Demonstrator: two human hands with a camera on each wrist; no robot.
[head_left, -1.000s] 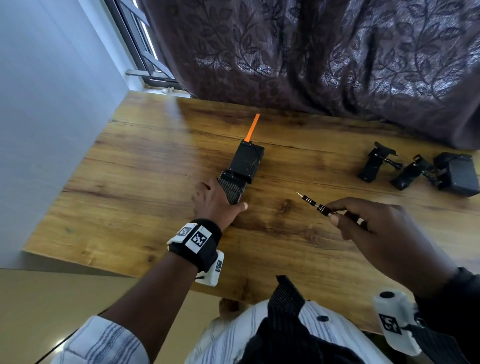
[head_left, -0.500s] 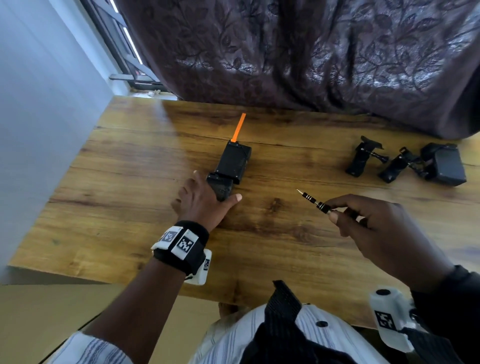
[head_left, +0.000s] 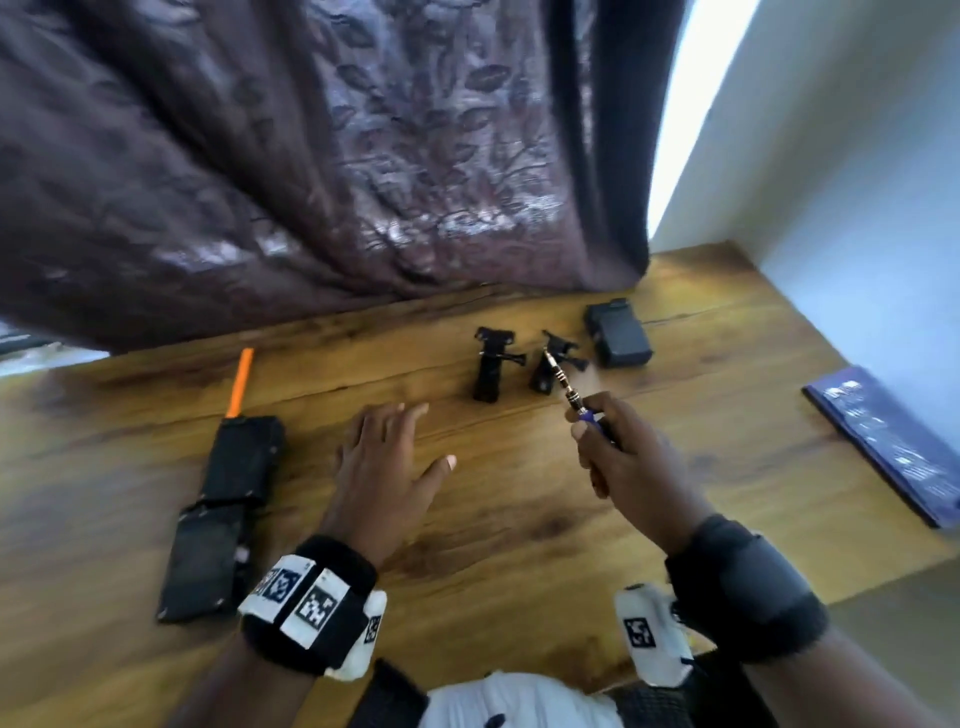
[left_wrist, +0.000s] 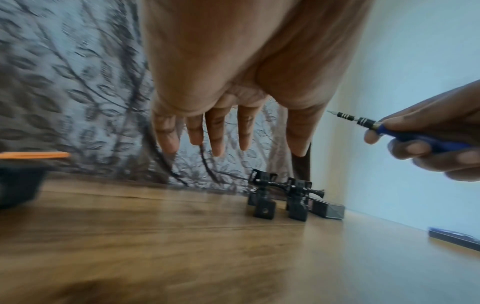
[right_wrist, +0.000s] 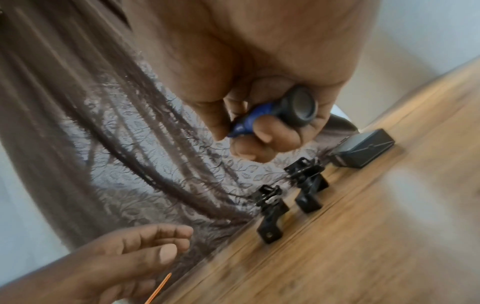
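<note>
Above counter (head_left: 519, 545), left grip (head_left: 387, 467): fingers spread, empty; hovered near black mount (head_left: 488, 370), probably to fetch it.
Right grip (head_left: 631, 467): pinched screwdriver (head_left: 570, 397), tip raised clear, kept ready.

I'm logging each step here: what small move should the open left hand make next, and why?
Probably reach forward to grasp the nearest black plastic clamp mount: the left hand hovers open and empty, fingers pointing toward it, while the right hand holds the blue-handled precision screwdriver poised.

On the table (head_left: 519, 525), handset (head_left: 244, 457) left — two clamps (head_left: 491, 370) centre-back, box (head_left: 618, 336) beside them, booklet (head_left: 883, 441) far right
</note>
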